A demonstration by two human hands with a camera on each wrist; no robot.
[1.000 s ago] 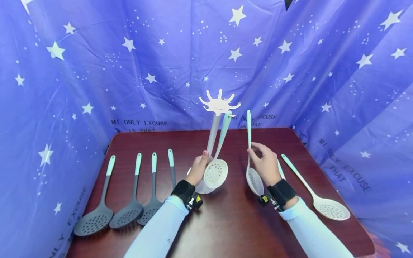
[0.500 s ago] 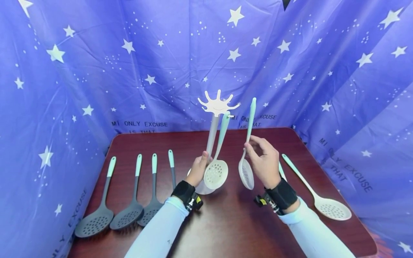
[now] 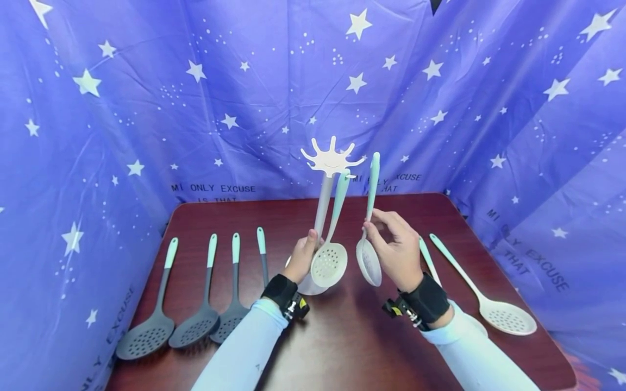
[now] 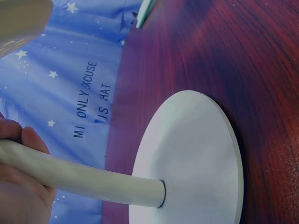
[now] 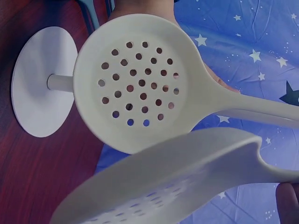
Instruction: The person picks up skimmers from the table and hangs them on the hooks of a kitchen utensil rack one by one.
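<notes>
My left hand (image 3: pixel 301 258) grips the pole of a white utensil stand (image 3: pixel 321 209), its fingers wrapped round the shaft in the left wrist view. The round base (image 4: pixel 191 149) stands on the table, and hooks fan out at the top. From one hook hangs a white skimmer (image 3: pixel 330 266) with a mint handle, bowl down. To its right, my right hand (image 3: pixel 398 250) pinches a second white skimmer (image 3: pixel 368 263) by its neck, handle upward and bowl below. In the right wrist view this held skimmer (image 5: pixel 187 172) appears close beside the hanging one, partly overlapping it in sight.
Several dark grey skimmers (image 3: pixel 146 334) with mint handles lie along the left side of the dark red table (image 3: pixel 332 347). On the right lie a white skimmer (image 3: pixel 508 316) and another (image 3: pixel 427 258) partly hidden by my right arm. A blue starry curtain (image 3: pixel 274 98) surrounds the table.
My right hand has moved left with its skimmer, which has risen somewhat and now is nearer the stand. My left hand and the hanging skimmer stay in place.
</notes>
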